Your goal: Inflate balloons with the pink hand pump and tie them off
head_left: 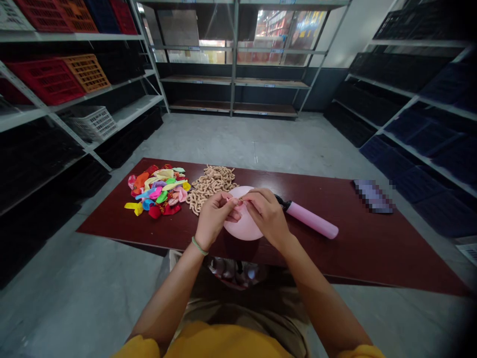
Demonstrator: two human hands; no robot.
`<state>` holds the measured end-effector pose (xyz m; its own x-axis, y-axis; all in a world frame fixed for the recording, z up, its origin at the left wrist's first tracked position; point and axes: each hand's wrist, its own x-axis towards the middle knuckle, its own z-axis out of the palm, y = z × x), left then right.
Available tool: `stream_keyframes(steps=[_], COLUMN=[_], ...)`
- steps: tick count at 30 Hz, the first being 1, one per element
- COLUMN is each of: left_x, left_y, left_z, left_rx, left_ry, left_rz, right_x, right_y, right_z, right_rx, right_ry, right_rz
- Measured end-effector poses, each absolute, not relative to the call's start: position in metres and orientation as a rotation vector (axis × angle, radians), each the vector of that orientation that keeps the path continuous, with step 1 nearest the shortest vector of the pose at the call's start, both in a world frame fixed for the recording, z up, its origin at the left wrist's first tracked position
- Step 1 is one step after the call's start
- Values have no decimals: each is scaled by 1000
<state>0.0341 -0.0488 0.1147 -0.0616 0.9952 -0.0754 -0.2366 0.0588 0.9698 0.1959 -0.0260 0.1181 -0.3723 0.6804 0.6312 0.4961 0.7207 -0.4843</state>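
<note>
A round, inflated pink balloon sits at the table's near edge, partly covered by my hands. My left hand is closed, thumb and fingers pinching the balloon's neck. Close beside it, my right hand also pinches at the neck, its fingertips almost touching the left ones. The neck itself is mostly hidden by the fingers. Just right of my right hand lies a hand pump with a pink barrel and a black end, partly behind the hand.
Flat, multicoloured balloons are heaped on the dark red table at left. Beside them is a pile of beige, curled, string-like pieces. A blurred flat object lies at right. Shelves with crates surround the table.
</note>
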Motion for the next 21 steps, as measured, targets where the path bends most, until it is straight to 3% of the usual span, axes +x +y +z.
stream_keyframes(steps=[14,21], left_x=[22,14], left_y=[-42,-29], left_z=[125,132], left_rx=[1215,1113], left_ry=[1158,1007], left_rz=[1301,1045], right_x=[194,197], right_y=[-17,-14], right_z=[126,123], right_rx=[-918,-837], right_ry=[-2049,-2048], right_rz=[318,344])
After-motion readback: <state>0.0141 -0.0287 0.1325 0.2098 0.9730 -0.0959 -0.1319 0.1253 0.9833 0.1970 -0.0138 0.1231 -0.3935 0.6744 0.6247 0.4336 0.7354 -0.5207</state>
